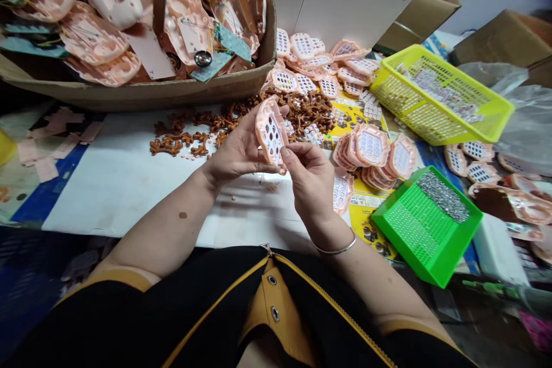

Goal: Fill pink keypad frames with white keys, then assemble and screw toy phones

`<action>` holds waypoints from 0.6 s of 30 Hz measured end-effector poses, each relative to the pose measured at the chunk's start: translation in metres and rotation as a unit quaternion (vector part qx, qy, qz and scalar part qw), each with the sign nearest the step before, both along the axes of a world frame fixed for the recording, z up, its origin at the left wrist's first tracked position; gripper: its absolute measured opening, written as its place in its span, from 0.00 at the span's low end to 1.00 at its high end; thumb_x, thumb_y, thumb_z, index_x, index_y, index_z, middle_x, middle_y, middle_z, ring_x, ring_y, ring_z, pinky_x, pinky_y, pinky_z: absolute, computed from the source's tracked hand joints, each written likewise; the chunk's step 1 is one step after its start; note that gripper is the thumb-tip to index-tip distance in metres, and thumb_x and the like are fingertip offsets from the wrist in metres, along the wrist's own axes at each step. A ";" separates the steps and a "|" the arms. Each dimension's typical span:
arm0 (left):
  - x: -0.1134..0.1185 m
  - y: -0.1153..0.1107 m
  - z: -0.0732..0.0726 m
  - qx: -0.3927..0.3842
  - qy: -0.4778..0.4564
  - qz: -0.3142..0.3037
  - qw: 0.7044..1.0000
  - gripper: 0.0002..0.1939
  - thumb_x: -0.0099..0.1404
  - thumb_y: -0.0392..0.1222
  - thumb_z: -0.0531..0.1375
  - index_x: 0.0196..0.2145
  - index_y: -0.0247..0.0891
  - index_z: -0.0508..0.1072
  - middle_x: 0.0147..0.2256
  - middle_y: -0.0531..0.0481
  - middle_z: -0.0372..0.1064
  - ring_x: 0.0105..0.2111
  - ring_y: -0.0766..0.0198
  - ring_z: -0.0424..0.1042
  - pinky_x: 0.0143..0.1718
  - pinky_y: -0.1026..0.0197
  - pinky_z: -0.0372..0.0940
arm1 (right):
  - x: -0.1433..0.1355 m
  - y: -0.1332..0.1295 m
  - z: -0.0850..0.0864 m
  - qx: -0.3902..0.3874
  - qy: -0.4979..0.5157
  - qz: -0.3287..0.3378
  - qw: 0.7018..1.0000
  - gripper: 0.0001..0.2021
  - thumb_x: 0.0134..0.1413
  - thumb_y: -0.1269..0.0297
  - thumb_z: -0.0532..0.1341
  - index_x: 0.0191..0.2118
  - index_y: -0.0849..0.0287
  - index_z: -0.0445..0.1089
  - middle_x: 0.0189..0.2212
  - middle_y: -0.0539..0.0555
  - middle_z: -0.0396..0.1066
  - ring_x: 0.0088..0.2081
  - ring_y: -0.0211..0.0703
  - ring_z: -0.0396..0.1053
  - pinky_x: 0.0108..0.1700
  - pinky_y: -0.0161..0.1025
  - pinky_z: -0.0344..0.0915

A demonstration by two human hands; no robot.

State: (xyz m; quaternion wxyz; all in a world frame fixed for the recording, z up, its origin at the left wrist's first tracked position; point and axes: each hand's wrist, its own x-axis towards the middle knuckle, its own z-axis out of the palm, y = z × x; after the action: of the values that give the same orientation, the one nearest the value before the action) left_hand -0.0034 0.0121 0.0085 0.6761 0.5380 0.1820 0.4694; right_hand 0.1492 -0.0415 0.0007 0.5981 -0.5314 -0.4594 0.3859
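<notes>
Shell point(272, 133) tilted, just before brown pile point(317, 110); left hand point(233, 152) has fingers half-curled round its edge; right hand point(314, 179) nearly closed, pinching lower rim; uneven pressing could make shell slip toward pile.

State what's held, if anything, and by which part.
A pink perforated panel: the left hand holds its left side, the right hand its lower right edge.

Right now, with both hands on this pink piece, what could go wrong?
The left hand and right hand hold the pink piece tilted; it may slip. The stacked pink shells beside the right hand might topple if bumped. The green tray of metal parts, near the right forearm, could get knocked.
</notes>
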 end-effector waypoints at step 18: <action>0.004 0.002 -0.002 -0.052 -0.091 0.011 0.994 0.45 0.44 0.44 0.76 0.61 0.50 0.69 0.68 0.46 0.58 0.69 0.45 0.55 0.69 0.45 0.55 | 0.018 -0.018 -0.001 0.252 -0.469 0.031 0.846 0.22 0.69 0.54 0.50 0.61 0.53 0.70 0.56 0.59 0.74 0.60 0.55 0.67 0.63 0.56 0.61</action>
State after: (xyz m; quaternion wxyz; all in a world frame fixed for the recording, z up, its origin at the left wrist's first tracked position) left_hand 0.0006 0.0140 0.0061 0.7117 0.4553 0.1495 0.5136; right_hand 0.1671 -0.0598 -0.0005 0.4122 -0.4655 -0.7830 -0.0195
